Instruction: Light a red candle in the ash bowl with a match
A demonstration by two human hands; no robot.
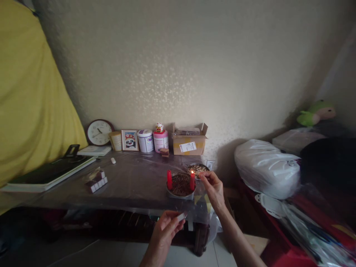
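Two red candles stand upright in a round bowl [180, 194] of dark, grainy filling. The left candle [169, 180] shows no flame. A small flame [192, 172] burns at the top of the right candle [192, 181]. Beside that flame, my right hand [213, 189] is closed in a pinch on a thin match, which is mostly too small to make out. My left hand [167, 225], lower and in front of the table edge, grips a small matchbox [181, 217] between thumb and fingers. Behind the right candle sits a round dish [197, 170] full of matchsticks.
The table [133, 178] has a clear plastic cover. Several matchboxes [98, 182] lie packed at left. Along the wall stand a clock [99, 132], a framed picture [130, 140], canisters [145, 141] and a cardboard box [189, 144]. White bags [267, 167] are piled at right.
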